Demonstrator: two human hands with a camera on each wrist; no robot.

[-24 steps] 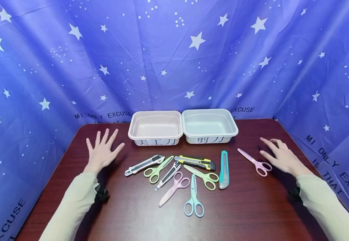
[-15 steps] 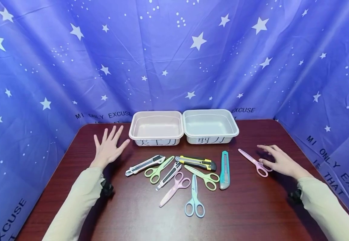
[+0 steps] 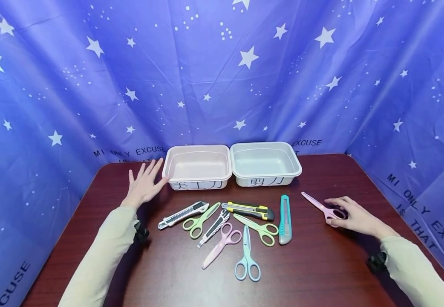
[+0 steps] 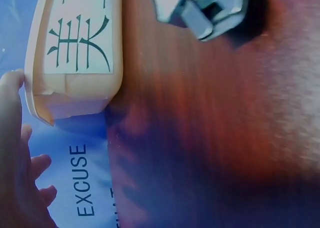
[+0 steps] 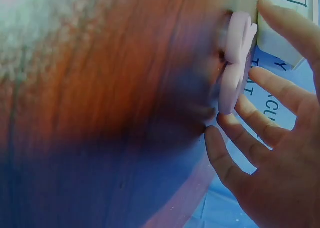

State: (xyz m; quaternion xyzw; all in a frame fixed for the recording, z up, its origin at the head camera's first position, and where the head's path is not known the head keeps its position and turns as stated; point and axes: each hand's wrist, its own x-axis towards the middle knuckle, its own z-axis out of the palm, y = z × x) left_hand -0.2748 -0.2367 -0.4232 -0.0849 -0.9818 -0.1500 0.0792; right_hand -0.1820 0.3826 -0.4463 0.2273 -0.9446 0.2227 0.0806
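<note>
My left hand (image 3: 143, 187) is spread at the left end of a pinkish plastic box (image 3: 197, 179), its thumb at the box's rim. In the left wrist view the thumb meets the rim of that labelled box (image 4: 75, 90). My right hand (image 3: 358, 218) hovers over the handles of pink scissors (image 3: 314, 202) lying on the table's right. In the right wrist view its fingers (image 5: 260, 120) reach around the scissors' handles (image 5: 234, 85), with the thumb apart from them; no firm grip shows.
A pale blue-green box (image 3: 268, 175) adjoins the pinkish one. Between the hands lie a white utility knife (image 3: 183, 215), a yellow-black one (image 3: 250, 210), a teal one (image 3: 285, 219), green scissors (image 3: 260, 229), blue scissors (image 3: 247, 256) and others. A starry curtain (image 3: 206, 85) hangs behind.
My left hand has moved right and forward to the pinkish box's edge. My right hand has come left and down over the pink scissors' handles. The view has shifted slightly.
</note>
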